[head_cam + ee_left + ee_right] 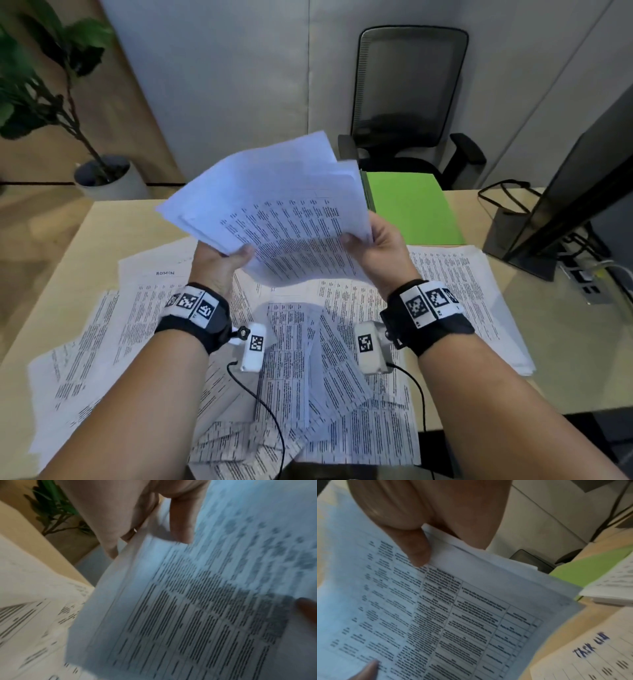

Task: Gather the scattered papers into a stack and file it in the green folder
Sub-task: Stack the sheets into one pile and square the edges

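Both hands, left hand (pixel 219 260) and right hand (pixel 380 246), grip a fanned bundle of papers (pixel 274 212) above the tabletop (pixel 102 222) (gathering step); next square it, collect the remaining sheets (pixel 308 359), reach the green folder (pixel 411 205).

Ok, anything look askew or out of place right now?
Yes. The sheaf held by the left hand and right hand is fanned, corners misaligned. Many loose sheets lie overlapping at odd angles on the desk.

Dim, soft light; both wrist views motion-blurred.
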